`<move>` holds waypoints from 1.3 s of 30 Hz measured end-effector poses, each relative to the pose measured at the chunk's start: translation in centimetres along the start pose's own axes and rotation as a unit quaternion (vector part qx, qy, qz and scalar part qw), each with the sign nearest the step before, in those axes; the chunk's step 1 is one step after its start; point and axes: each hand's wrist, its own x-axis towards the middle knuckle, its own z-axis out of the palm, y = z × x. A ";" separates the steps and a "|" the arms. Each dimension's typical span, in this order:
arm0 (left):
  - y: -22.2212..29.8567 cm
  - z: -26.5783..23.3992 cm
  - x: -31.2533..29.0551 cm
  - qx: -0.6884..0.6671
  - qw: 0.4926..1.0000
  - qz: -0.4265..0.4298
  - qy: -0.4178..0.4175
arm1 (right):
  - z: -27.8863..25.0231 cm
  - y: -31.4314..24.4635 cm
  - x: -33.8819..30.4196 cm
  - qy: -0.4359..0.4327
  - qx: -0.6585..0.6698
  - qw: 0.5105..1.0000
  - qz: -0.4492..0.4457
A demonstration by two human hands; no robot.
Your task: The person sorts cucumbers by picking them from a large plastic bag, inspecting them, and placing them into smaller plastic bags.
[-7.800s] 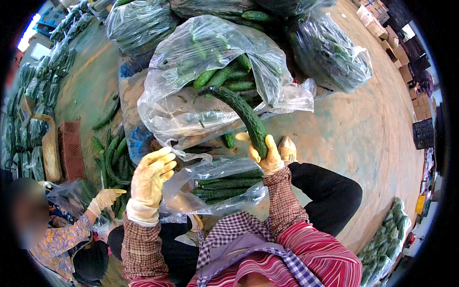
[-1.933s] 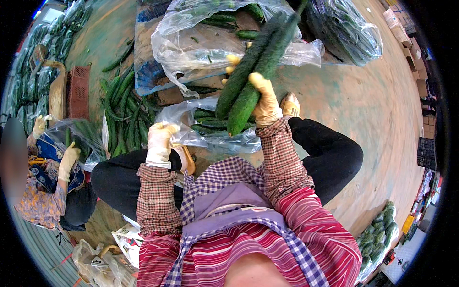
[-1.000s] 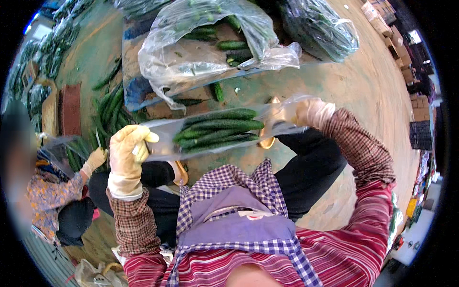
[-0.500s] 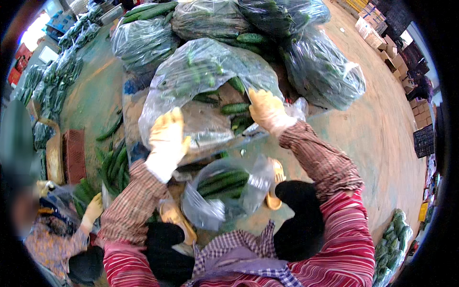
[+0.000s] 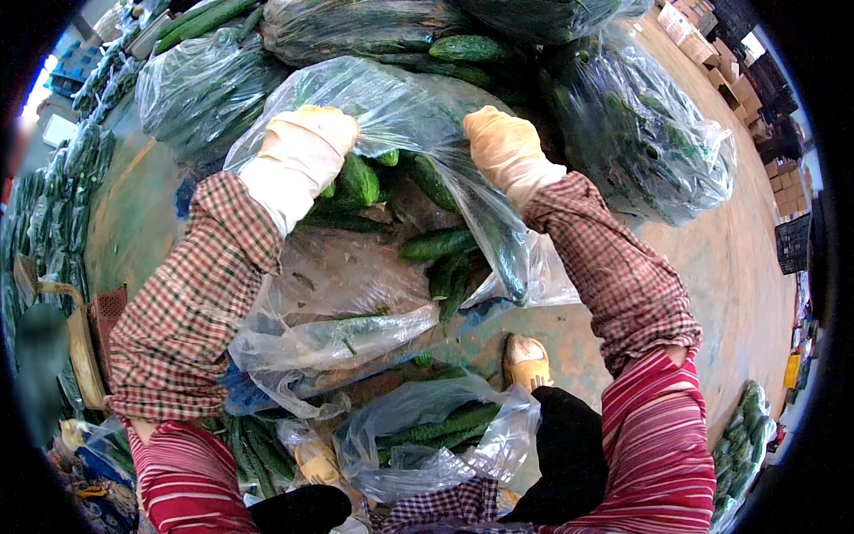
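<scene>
A large clear plastic bag (image 5: pixel 409 93) lies in front of me with its mouth toward me. My left hand (image 5: pixel 307 156), in a pale glove, is closed on the bag's upper edge, and creases fan out from its fingers. Farther right, my gloved right hand (image 5: pixel 509 149) grips the same edge, lifting it. Several green cucumbers (image 5: pixel 438 243) show inside the mouth, some deeper in beneath the raised film. The bag's lower film (image 5: pixel 347 334) spreads toward me, with bits of debris on it. Between my feet stands a smaller clear bag (image 5: pixel 378 481) holding cucumbers (image 5: pixel 449 425).
Filled cucumber bags (image 5: pixel 645 133) crowd the far side. Loose cucumbers (image 5: pixel 258 449) lie on the floor at my left, near a co-worker partly seen at the lower left edge. More bagged cucumbers (image 5: pixel 743 449) sit at lower right. Cardboard boxes (image 5: pixel 785 189) are stacked far right.
Both hands have moved away from me; the left now grips the bag's upper edge. That edge is raised and pulled back, exposing more cucumbers. My view has shifted closer over the bag.
</scene>
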 end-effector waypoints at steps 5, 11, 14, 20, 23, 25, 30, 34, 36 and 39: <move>-2.0 -1.8 0.1 0.001 0.997 0.026 0.070 | -2.9 -5.9 -0.4 0.116 0.030 0.991 -0.051; -5.9 -3.5 0.2 0.102 0.993 0.027 0.054 | -3.2 -0.3 0.7 0.139 -0.042 0.983 -0.111; -10.6 -3.5 -1.6 0.111 0.992 -0.008 0.065 | -1.6 8.2 -0.8 0.006 -0.146 0.989 -0.019; -21.1 1.2 -9.0 0.125 0.972 -0.199 -0.001 | 7.6 17.3 -10.0 -0.026 -0.257 0.960 0.107; -23.8 2.9 -13.3 0.056 0.949 -0.305 -0.059 | 7.8 17.2 -12.2 -0.087 -0.215 0.971 0.061; -32.0 5.6 -21.3 0.227 0.918 -0.266 -0.187 | 11.0 19.5 -14.3 -0.114 -0.201 0.959 0.166; -29.4 10.4 -28.0 -0.069 0.870 -0.482 -0.081 | 10.4 20.3 -18.3 -0.169 -0.081 0.923 0.335; -32.5 11.0 -28.5 -0.315 0.799 -0.510 0.037 | 16.0 27.0 -19.7 -0.194 0.206 0.888 0.361; -30.4 8.8 -26.6 -0.326 0.781 -0.532 0.038 | 10.9 23.1 -19.4 -0.066 0.440 0.775 0.448; -30.7 4.4 -25.3 -0.518 0.665 -0.535 0.056 | 7.1 18.4 -19.2 0.193 0.371 0.830 0.369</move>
